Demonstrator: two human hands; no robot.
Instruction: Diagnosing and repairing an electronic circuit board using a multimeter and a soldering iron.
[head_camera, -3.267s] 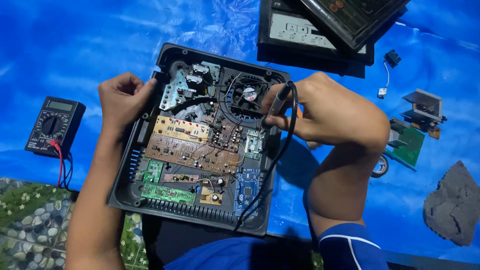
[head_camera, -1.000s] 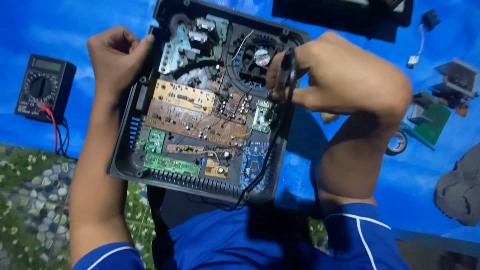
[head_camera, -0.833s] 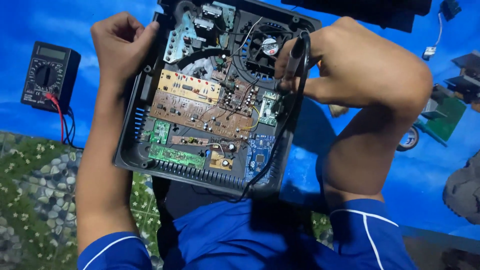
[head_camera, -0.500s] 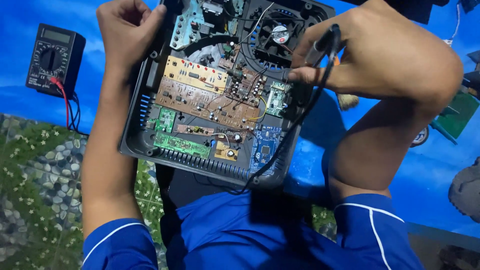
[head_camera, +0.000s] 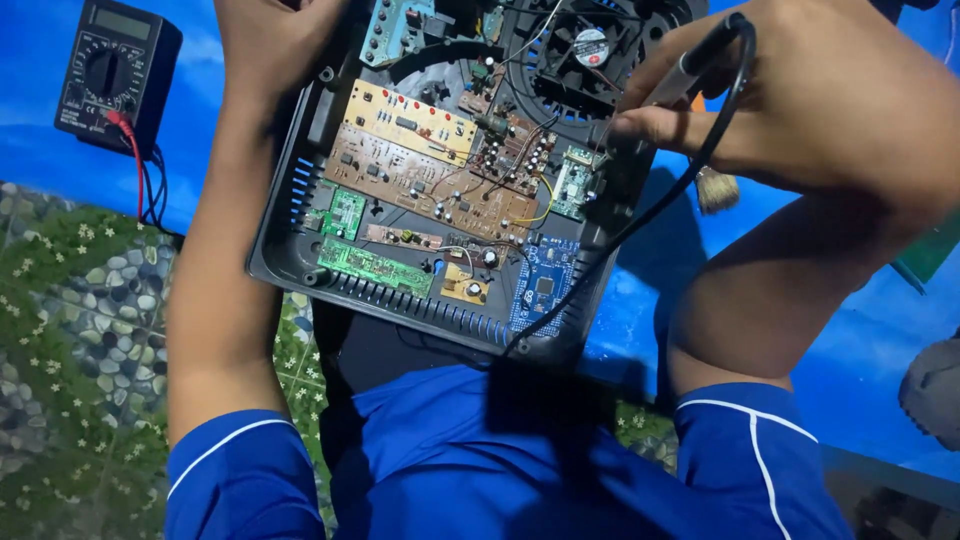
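Note:
An open black device case (head_camera: 290, 255) lies in front of me, filled with brown, green and blue circuit boards (head_camera: 420, 170) and a round cooling fan (head_camera: 585, 50). My right hand (head_camera: 800, 100) grips a slim black tool (head_camera: 690, 70) with a black cord (head_camera: 620, 235) that loops down over the case's right edge. The tool's tip points at the boards beside the fan. My left hand (head_camera: 275, 40) holds the case's upper left edge, fingers curled over the rim.
A black multimeter (head_camera: 115, 70) with red and black leads lies at the upper left on the blue sheet (head_camera: 860, 340). A pebble-pattern mat (head_camera: 70, 330) covers the lower left. A small brush (head_camera: 715, 190) lies right of the case. A grey object (head_camera: 935, 385) sits at the right edge.
The view has tilted down and closer, so the case and hands slid up in the frame. My right hand with the corded tool has stayed over the boards near the fan.

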